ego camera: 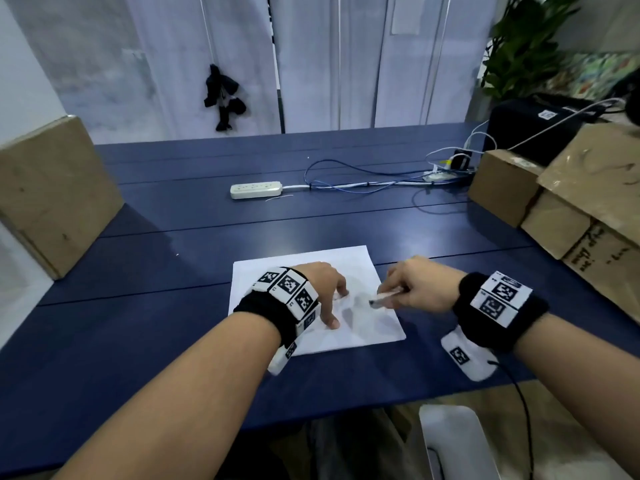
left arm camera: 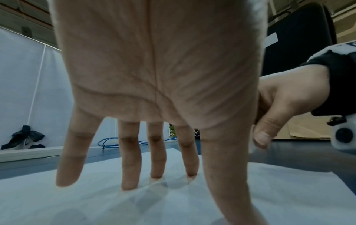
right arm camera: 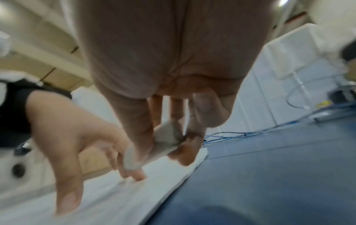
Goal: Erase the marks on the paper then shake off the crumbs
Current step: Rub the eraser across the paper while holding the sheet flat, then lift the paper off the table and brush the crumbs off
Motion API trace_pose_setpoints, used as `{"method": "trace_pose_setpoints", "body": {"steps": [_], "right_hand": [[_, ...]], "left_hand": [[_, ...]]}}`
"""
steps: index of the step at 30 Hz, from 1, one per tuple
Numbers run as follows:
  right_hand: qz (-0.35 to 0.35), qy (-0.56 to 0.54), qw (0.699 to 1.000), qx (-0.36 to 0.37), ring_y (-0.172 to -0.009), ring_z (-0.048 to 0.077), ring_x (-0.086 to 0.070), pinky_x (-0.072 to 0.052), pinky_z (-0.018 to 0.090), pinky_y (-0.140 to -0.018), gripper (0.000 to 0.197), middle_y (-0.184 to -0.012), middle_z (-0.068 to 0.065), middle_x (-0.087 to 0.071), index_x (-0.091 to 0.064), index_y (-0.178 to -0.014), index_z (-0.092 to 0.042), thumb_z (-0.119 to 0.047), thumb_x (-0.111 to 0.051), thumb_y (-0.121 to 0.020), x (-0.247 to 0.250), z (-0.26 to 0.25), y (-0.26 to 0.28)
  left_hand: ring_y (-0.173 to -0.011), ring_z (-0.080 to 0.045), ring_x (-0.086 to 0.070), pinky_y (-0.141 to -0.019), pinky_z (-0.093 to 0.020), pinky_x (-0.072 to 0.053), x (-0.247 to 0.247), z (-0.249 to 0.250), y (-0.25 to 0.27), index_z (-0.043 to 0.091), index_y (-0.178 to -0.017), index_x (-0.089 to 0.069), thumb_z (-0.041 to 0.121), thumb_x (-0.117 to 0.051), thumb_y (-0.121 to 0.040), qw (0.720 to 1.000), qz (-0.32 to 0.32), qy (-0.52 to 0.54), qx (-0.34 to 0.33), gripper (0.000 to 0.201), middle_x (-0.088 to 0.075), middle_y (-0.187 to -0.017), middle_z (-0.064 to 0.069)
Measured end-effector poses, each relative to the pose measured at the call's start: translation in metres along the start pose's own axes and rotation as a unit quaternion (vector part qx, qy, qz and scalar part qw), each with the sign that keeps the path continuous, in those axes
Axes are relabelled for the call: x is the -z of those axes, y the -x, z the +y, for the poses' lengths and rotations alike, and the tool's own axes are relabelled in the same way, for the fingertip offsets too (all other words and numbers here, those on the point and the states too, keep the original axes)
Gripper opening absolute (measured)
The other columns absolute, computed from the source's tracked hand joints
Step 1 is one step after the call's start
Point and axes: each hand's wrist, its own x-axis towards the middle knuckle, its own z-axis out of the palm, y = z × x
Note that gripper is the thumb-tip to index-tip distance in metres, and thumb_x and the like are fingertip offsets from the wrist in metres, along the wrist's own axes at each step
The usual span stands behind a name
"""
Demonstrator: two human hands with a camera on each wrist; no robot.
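Note:
A white sheet of paper [ego camera: 349,265] lies flat on the blue table, near its front edge. My left hand [ego camera: 325,289] is spread on the sheet, and its straight fingertips [left arm camera: 156,175] press the paper [left arm camera: 96,197] down. My right hand [ego camera: 415,289] hovers at the sheet's right side and pinches a white eraser [ego camera: 386,296] between thumb and fingers. In the right wrist view the eraser [right arm camera: 165,143] points down toward the paper [right arm camera: 134,197], close to my left fingers. Any marks are too faint to make out.
A white power strip [ego camera: 255,189] with blue and white cables [ego camera: 363,178] lies farther back on the blue table [ego camera: 173,271]. Cardboard boxes stand at the left [ego camera: 52,195] and right [ego camera: 561,202] edges. A black box [ego camera: 533,126] sits at the back right.

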Motion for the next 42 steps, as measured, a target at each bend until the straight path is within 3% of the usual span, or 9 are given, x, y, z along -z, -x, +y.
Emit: {"method": "trace_pose_setpoints", "body": {"steps": [6, 12, 15, 18, 23, 28, 33, 37, 42], "right_hand": [[0.073, -0.046, 0.974, -0.207, -0.070, 0.022, -0.059, -0.047, 0.030, -0.068, 0.039, -0.071, 0.003, -0.067, -0.074, -0.079, -0.015, -0.051, -0.064, -0.086, 0.017, 0.030, 0.007], [0.086, -0.092, 0.941, -0.315, -0.080, 0.023, -0.066, -0.048, 0.024, -0.073, 0.024, -0.087, 0.009, -0.074, -0.076, -0.099, -0.011, -0.017, -0.080, -0.076, 0.016, 0.053, 0.003], [0.068, -0.042, 0.944, -0.320, -0.090, 0.026, -0.067, -0.052, 0.028, -0.079, 0.026, -0.095, 0.011, -0.074, -0.075, -0.101, -0.007, -0.023, -0.075, -0.080, 0.018, 0.045, 0.003], [0.108, -0.005, 0.947, -0.303, -0.100, 0.033, -0.064, -0.053, 0.033, -0.086, 0.028, -0.105, 0.014, -0.072, -0.073, -0.101, -0.006, -0.028, -0.062, -0.088, 0.019, 0.023, 0.000], [0.054, -0.051, 0.961, -0.265, -0.081, 0.028, -0.057, -0.042, 0.025, -0.068, 0.027, -0.089, 0.013, -0.068, -0.060, -0.071, -0.009, -0.029, -0.059, -0.088, 0.013, -0.027, -0.029], [0.002, -0.041, 0.958, -0.284, -0.114, 0.032, -0.059, -0.049, 0.031, -0.088, 0.039, -0.126, 0.014, -0.061, -0.060, -0.119, -0.004, -0.029, -0.049, -0.091, 0.003, -0.059, -0.052], [0.000, -0.093, 0.947, -0.309, -0.121, 0.032, -0.055, -0.047, 0.036, -0.100, 0.045, -0.137, 0.010, -0.056, -0.055, -0.129, -0.009, -0.033, -0.049, -0.092, 0.004, -0.072, -0.061], [-0.007, -0.166, 0.929, -0.331, -0.116, 0.030, -0.054, -0.042, 0.029, -0.093, 0.046, -0.139, 0.014, -0.052, -0.052, -0.132, -0.005, -0.026, -0.055, -0.092, 0.014, -0.070, -0.056], [-0.005, -0.236, 0.923, -0.305, -0.116, 0.033, -0.050, -0.043, 0.031, -0.091, 0.045, -0.138, 0.017, -0.047, -0.050, -0.135, -0.005, -0.022, -0.054, -0.094, 0.016, -0.069, -0.053]], "left_hand": [[-0.126, -0.019, -0.051, -0.103, -0.040, -0.044, -0.003, -0.012, 0.008, 0.037, -0.141, -0.049, 0.051, -0.079, -0.075, 0.998, 0.052, 0.038, 0.008, 0.074, -0.056, -0.132, 0.005], [-0.110, -0.016, -0.058, -0.099, -0.034, -0.047, 0.002, -0.075, 0.049, 0.033, -0.128, -0.060, 0.046, -0.070, -0.084, 0.966, 0.179, 0.153, 0.102, 0.047, -0.062, -0.123, 0.007], [-0.105, -0.017, -0.061, -0.095, -0.034, -0.049, -0.012, -0.109, 0.069, 0.027, -0.115, -0.066, 0.044, -0.069, -0.084, 0.939, 0.198, 0.180, 0.216, 0.035, -0.067, -0.113, 0.007], [-0.095, -0.022, -0.064, -0.083, -0.031, -0.051, -0.027, -0.120, 0.080, 0.017, -0.092, -0.067, 0.046, -0.067, -0.083, 0.925, 0.137, 0.185, 0.302, 0.030, -0.069, -0.099, 0.000], [-0.080, -0.019, -0.057, -0.071, -0.026, -0.042, -0.027, -0.103, 0.080, 0.016, -0.071, -0.051, 0.052, -0.068, -0.086, 0.922, 0.057, 0.199, 0.328, 0.043, -0.056, -0.073, 0.004], [-0.085, -0.021, -0.062, -0.072, -0.027, -0.048, -0.027, -0.084, 0.065, 0.014, -0.074, -0.055, 0.056, -0.082, -0.069, 0.930, 0.046, 0.178, 0.319, 0.050, -0.062, -0.084, 0.001], [-0.103, -0.024, -0.067, -0.087, -0.033, -0.055, -0.027, -0.075, 0.060, 0.012, -0.097, -0.064, 0.056, -0.083, -0.069, 0.932, 0.035, 0.140, 0.333, 0.055, -0.070, -0.109, -0.004], [-0.091, -0.024, -0.067, -0.076, -0.030, -0.054, -0.032, -0.075, 0.062, 0.014, -0.074, -0.056, 0.052, -0.084, -0.069, 0.931, 0.057, 0.135, 0.334, 0.048, -0.070, -0.098, -0.004], [-0.092, -0.025, -0.067, -0.080, -0.033, -0.056, -0.035, -0.076, 0.063, 0.013, -0.081, -0.058, 0.051, -0.084, -0.069, 0.932, 0.075, 0.139, 0.326, 0.048, -0.070, -0.098, -0.005]]}}
